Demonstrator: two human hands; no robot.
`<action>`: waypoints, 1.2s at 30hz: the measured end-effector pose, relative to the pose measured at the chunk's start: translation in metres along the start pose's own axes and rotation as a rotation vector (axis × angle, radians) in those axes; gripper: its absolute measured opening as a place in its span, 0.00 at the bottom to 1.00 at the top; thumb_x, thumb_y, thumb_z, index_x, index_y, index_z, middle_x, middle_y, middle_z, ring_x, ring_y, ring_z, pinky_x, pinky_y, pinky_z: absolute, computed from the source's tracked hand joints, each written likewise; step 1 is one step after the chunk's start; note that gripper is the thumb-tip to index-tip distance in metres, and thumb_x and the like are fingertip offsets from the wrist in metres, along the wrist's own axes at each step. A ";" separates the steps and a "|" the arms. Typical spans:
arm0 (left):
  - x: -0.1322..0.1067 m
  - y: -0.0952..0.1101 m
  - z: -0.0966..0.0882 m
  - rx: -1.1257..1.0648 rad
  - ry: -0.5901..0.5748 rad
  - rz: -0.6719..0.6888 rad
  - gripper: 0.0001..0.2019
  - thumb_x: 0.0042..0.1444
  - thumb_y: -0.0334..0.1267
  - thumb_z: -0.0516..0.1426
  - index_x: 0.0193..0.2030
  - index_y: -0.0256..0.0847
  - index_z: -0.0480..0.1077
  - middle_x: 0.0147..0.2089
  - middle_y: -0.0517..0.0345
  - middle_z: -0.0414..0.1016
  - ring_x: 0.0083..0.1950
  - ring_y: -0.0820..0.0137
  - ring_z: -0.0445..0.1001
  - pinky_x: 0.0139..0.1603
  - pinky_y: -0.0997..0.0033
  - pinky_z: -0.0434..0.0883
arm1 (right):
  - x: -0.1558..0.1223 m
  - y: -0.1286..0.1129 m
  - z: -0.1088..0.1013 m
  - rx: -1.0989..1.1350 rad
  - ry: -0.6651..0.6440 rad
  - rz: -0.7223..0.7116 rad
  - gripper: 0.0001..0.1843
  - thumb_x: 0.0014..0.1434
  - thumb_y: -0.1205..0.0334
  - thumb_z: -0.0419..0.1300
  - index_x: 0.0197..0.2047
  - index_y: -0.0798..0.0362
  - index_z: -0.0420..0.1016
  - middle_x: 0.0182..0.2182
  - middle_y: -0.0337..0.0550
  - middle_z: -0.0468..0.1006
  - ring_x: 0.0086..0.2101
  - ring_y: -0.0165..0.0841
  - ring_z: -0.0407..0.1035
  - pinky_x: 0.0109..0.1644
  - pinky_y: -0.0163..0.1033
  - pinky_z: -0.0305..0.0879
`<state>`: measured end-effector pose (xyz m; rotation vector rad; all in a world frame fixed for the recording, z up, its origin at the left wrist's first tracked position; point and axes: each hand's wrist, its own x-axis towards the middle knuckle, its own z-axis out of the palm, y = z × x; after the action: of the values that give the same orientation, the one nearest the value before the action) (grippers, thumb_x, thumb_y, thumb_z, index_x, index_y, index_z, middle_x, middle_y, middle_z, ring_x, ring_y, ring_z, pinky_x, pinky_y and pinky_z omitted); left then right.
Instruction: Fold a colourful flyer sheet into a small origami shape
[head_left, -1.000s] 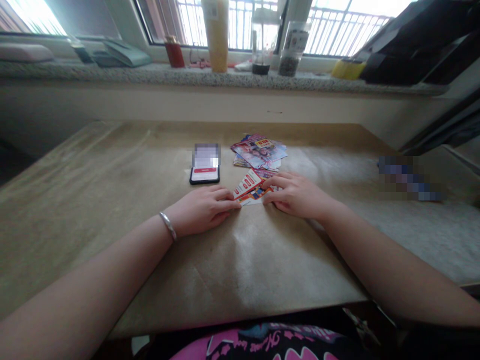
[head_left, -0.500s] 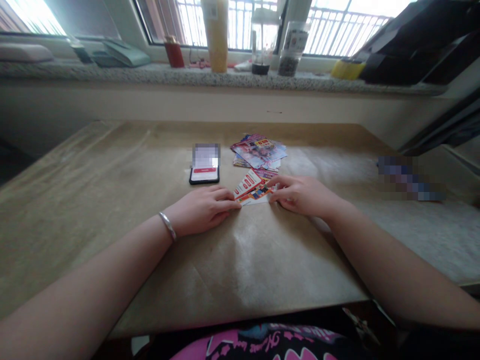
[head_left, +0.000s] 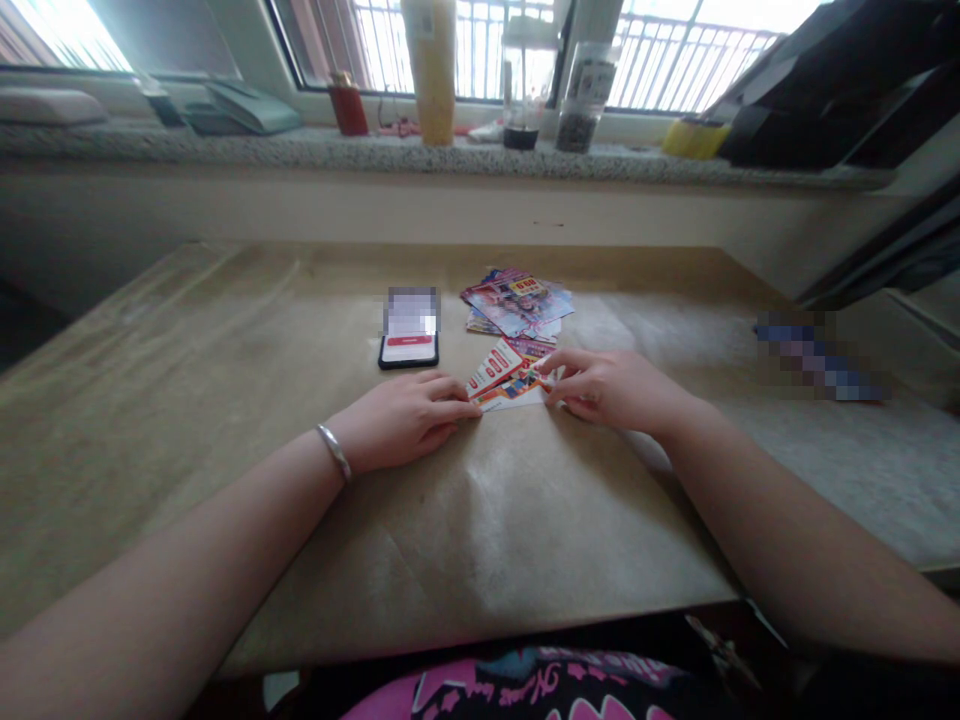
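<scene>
Small printed leaflets (head_left: 516, 394), red, orange and white with bold lettering, lie overlapping on the table between my hands. My left hand (head_left: 409, 418), with a silver bangle at the wrist, holds their left corner between thumb and curled fingers. At the right edge, my right hand (head_left: 607, 388) pinches the paper with its thumb and fingertips; these cover part of the print. Just beyond them rests a fanned pile of colourful flyers (head_left: 517, 302). A phone (head_left: 409, 345) with a lit screen lies to the left of that pile, above my left hand.
The table (head_left: 315, 560) has a brownish covering. A blurred-out bluish item (head_left: 817, 362) lies at the right. On the granite sill (head_left: 262, 152) stand a red bottle (head_left: 347, 105), a tall yellow container (head_left: 433, 75), clear cups (head_left: 577, 105) and a dark bag (head_left: 817, 90).
My right hand's fingertips have shifted slightly to the right along the leaflet's edge. My left hand, the phone and the flyer pile stay where they were.
</scene>
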<state>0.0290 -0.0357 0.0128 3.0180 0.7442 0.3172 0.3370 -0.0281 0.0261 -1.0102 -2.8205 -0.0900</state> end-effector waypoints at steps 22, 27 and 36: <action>-0.001 0.000 0.003 -0.053 0.013 -0.025 0.14 0.63 0.34 0.49 0.51 0.42 0.72 0.51 0.49 0.71 0.51 0.65 0.71 0.52 0.63 0.72 | 0.001 0.007 0.007 0.183 0.014 0.105 0.12 0.51 0.72 0.54 0.32 0.49 0.78 0.39 0.39 0.81 0.38 0.33 0.73 0.42 0.36 0.65; 0.002 0.005 0.008 -0.036 0.017 -0.045 0.13 0.63 0.34 0.50 0.52 0.38 0.69 0.64 0.44 0.62 0.65 0.58 0.61 0.63 0.54 0.65 | 0.012 -0.008 0.014 0.190 0.094 0.362 0.09 0.58 0.62 0.56 0.38 0.52 0.76 0.34 0.44 0.78 0.36 0.35 0.70 0.41 0.38 0.64; 0.005 0.005 0.013 -0.046 0.011 -0.050 0.19 0.64 0.36 0.50 0.61 0.41 0.64 0.63 0.45 0.64 0.65 0.60 0.63 0.63 0.55 0.66 | 0.029 -0.019 0.032 0.236 0.190 0.520 0.09 0.56 0.56 0.58 0.31 0.53 0.74 0.30 0.44 0.75 0.32 0.34 0.67 0.37 0.39 0.61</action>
<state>0.0381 -0.0376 0.0016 2.9517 0.8000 0.3449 0.2988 -0.0214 -0.0011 -1.5352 -2.2517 0.1884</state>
